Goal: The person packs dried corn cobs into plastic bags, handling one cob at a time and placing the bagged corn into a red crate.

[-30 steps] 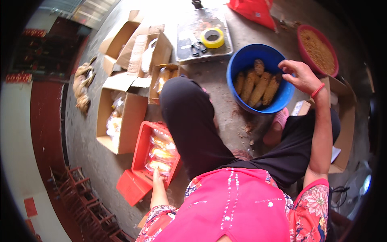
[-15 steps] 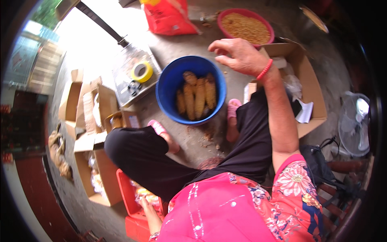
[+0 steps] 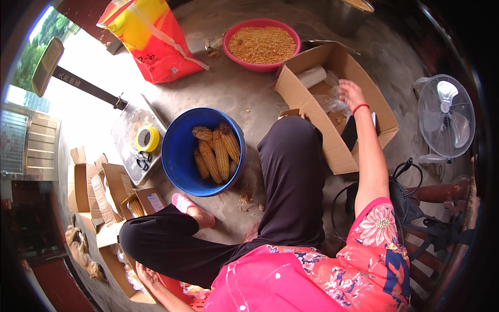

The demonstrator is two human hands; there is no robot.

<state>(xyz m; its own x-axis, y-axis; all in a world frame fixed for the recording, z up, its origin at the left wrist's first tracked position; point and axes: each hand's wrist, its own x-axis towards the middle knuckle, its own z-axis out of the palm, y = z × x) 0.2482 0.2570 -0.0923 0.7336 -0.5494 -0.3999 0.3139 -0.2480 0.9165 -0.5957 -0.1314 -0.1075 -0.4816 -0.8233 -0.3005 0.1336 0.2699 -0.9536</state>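
My right hand (image 3: 352,94) is over a cardboard box (image 3: 340,164) on the right, its slightly blurred fingers apart and no object visible in them. Beneath it lie crumpled clear plastic bags (image 3: 330,103) and a white roll (image 3: 312,77). My left hand (image 3: 149,276) is low on the left, fingers stretched out, between my knee and a cardboard box holding plastic-wrapped items (image 3: 133,276). Whether it touches the box I cannot tell. Between my legs and the far side stands a blue bucket (image 3: 175,174) with several dried corn cobs (image 3: 220,157) inside.
Beyond the bucket are a pink basin (image 3: 283,66) of corn kernels and a red-yellow sack (image 3: 166,54). A platform scale (image 3: 120,136) carries yellow tape (image 3: 147,139) and black scissors (image 3: 142,160). A fan (image 3: 446,115) stands right; a dog (image 3: 83,249) lies left.
My right hand has moved from above the floor near the basin to over the right-hand box. My left hand has shifted left, away from the red basket's contents. The view has turned rightward.
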